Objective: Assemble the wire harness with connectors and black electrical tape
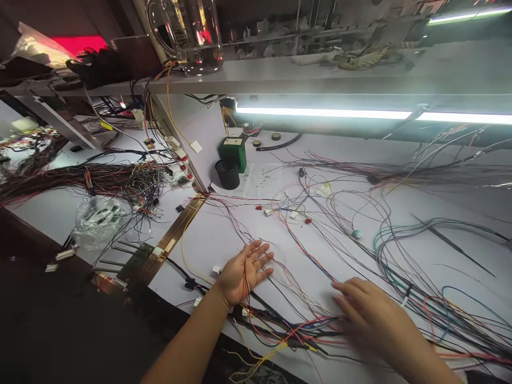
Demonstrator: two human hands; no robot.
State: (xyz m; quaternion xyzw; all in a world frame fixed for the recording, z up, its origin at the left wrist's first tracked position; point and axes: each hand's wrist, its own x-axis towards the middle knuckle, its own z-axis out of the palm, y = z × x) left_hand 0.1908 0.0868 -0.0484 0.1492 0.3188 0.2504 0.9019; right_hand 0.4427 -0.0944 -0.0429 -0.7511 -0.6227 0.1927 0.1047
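Note:
My left hand (246,271) is palm up near the middle of the white table, fingers spread, with a thin red wire lying across the palm. To the right, my right hand (368,309) is blurred by motion; its thumb and index finger come close together at a red and blue wire pair (310,257). Whether the fingers grip these wires is not clear. Between and below the hands runs a bundle of black, red, blue and white wires (296,325). White connectors (217,270) lie beside my left wrist.
At the back stand a black cup (227,175) and a green box (236,152). A metal strip (180,229) crosses the table on the left, near a plastic bag (102,218) and a large wire bundle (80,178). Above hangs a shelf (280,82) with a glass jug (196,42).

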